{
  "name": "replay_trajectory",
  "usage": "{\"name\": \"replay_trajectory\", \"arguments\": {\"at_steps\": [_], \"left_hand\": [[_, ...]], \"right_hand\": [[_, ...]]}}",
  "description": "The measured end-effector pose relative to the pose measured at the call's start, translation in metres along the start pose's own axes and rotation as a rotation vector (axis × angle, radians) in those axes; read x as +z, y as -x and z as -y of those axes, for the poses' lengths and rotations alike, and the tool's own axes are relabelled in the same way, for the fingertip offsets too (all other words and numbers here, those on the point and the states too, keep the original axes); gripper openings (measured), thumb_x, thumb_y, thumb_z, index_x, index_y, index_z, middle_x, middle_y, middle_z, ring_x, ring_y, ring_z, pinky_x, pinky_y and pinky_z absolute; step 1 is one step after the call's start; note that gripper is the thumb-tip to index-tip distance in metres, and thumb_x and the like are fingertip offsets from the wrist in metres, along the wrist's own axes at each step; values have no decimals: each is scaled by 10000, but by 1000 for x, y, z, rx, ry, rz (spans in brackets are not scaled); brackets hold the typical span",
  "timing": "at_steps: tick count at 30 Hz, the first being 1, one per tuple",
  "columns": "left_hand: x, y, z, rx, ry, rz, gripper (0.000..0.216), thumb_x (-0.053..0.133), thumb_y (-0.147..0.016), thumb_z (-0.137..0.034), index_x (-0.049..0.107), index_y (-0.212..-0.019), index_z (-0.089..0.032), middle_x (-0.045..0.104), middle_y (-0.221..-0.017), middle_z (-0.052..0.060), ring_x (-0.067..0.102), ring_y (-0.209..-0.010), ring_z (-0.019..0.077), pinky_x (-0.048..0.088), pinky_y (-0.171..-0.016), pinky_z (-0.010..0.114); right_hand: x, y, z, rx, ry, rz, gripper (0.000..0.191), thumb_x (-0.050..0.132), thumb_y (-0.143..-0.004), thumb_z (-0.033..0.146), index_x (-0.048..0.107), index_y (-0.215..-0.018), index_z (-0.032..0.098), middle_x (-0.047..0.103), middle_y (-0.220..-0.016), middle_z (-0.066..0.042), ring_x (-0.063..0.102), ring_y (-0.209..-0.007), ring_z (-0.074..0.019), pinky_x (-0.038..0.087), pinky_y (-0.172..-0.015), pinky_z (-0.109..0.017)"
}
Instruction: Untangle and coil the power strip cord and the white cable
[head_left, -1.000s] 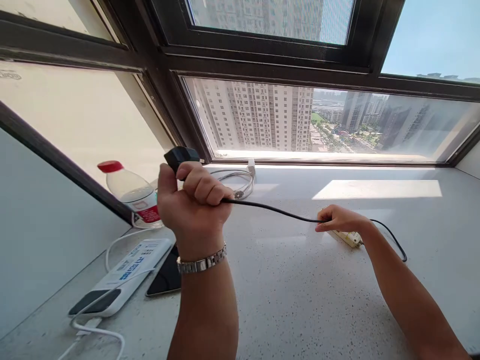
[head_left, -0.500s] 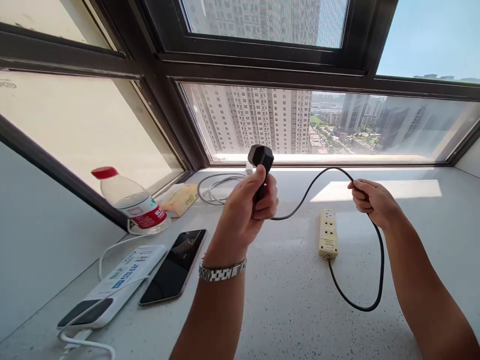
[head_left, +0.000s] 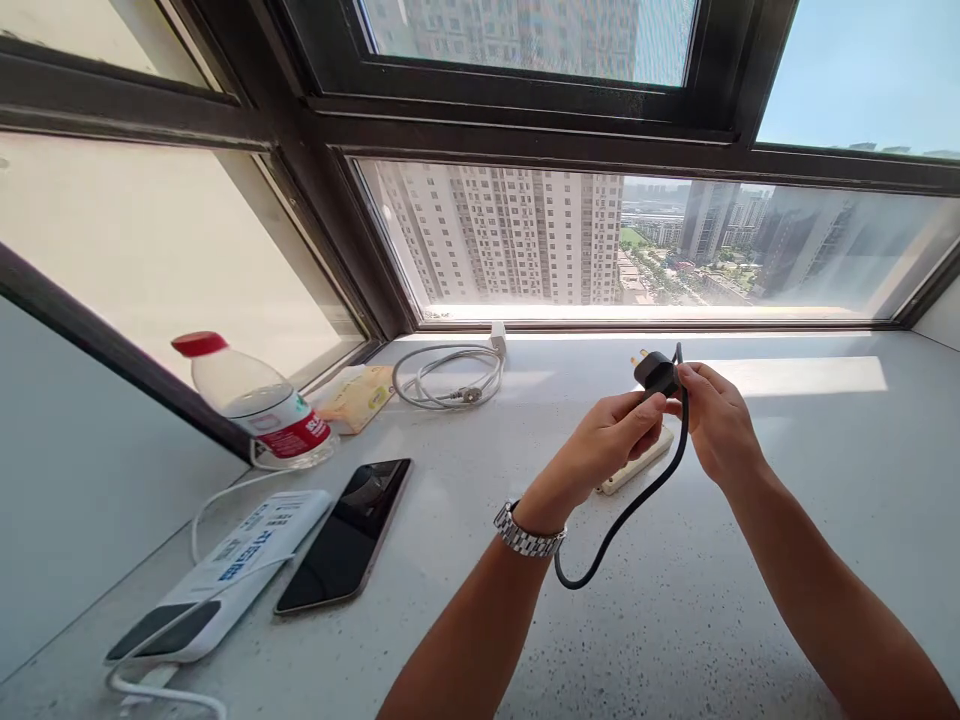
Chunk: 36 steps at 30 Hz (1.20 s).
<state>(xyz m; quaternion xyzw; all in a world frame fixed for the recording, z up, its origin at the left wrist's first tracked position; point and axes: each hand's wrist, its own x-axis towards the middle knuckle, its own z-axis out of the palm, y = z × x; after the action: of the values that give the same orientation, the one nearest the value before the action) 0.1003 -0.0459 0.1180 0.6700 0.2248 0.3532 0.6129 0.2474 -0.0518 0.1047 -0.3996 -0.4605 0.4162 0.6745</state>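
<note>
My left hand and my right hand meet above the white sill and together grip a black plug with its brass pins pointing up and left. The plug's black cable hangs in a loop under my hands and passes up through my right hand. A cream power strip lies on the sill just below my left hand, mostly hidden by it. A metal watch sits on my left wrist.
At the left stand a plastic bottle with a red cap, a dark phone face up, a white power bank with a white lead, and a tan packet. A coiled white cable lies by the window frame.
My left hand carried the plug from the middle to the right and lower. My right hand moved left to meet it, and the wide cable loop folded into a short hanging loop.
</note>
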Motion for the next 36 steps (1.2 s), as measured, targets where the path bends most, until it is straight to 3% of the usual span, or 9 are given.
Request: {"name": "replay_trajectory", "arguments": {"at_steps": [8, 11, 14, 19, 22, 25, 28, 32, 36], "left_hand": [[11, 3, 1, 4, -180, 246, 427, 517, -849, -539, 595, -737, -135, 331, -553, -53, 273, -484, 67, 215, -460, 232], [16, 4, 3, -26, -200, 283, 419, 611, -785, -526, 520, -634, -146, 298, -545, -60, 240, -490, 60, 186, -453, 231], [18, 3, 6, 20, -172, 221, 446, 633, -781, -481, 389, -578, -166, 270, -539, -67, 224, -489, 53, 176, -454, 227], [10, 1, 1, 245, 155, -226, 499, 557, -834, -556, 351, -566, -189, 300, -476, -71, 258, -429, 54, 227, -421, 224], [1, 6, -12, 381, 214, -409, 543, 599, -801, -586, 347, -531, -187, 323, -445, -64, 355, -421, 66, 325, -440, 220], [-5, 14, -27, 430, 273, -447, 531, 646, -771, -577, 361, -553, -186, 319, -466, -69, 414, -418, 73, 382, -442, 217], [-7, 24, -42, 438, 348, -497, 508, 644, -792, -547, 357, -579, -186, 281, -481, -77, 302, -363, 45, 280, -352, 183], [-9, 39, -59, 484, 462, -580, 463, 528, -900, -483, 350, -592, -187, 208, -469, -76, 156, -356, 49, 155, -323, 173], [-19, 56, -77, 584, 581, -561, 539, 298, -981, -479, 313, -537, -174, 135, -441, -68, 58, -350, 60, 102, -306, 192]], "right_hand": [[-2, -3, 1, -67, -57, -250, 441, 686, -710, 605, 572, -722, 179, 567, -719, -2, 546, -642, -126, 449, -543, -235], [-6, -6, 4, -57, -69, -282, 463, 693, -696, 623, 555, -715, 180, 549, -720, 7, 540, -633, -117, 441, -520, -222], [-6, -7, 2, -13, -81, -257, 460, 660, -722, 630, 578, -771, 181, 535, -729, 7, 531, -627, -114, 437, -520, -222], [16, 15, -11, -100, -26, -31, 408, 478, -872, 610, 538, -845, 208, 515, -759, 5, 514, -609, -118, 420, -528, -245], [34, 37, -23, -257, 97, 112, 349, 411, -921, 554, 506, -871, 222, 528, -779, -9, 540, -684, -154, 470, -651, -308], [46, 56, -34, -491, 311, 140, 245, 476, -906, 456, 507, -988, 227, 563, -979, -76, 550, -929, -225, 458, -838, -407], [50, 66, -45, -657, 413, 120, 217, 539, -870, 392, 492, -997, 222, 544, -1036, -103, 530, -976, -246, 448, -845, -423], [49, 65, -67, -540, 423, 458, 163, 521, -889, 371, 502, -862, 212, 567, -765, -26, 538, -682, -160, 446, -656, -297], [46, 56, -82, -476, 782, 717, 232, 508, -894, 299, 502, -688, 194, 544, -585, 8, 494, -540, -123, 372, -580, -256]]}}
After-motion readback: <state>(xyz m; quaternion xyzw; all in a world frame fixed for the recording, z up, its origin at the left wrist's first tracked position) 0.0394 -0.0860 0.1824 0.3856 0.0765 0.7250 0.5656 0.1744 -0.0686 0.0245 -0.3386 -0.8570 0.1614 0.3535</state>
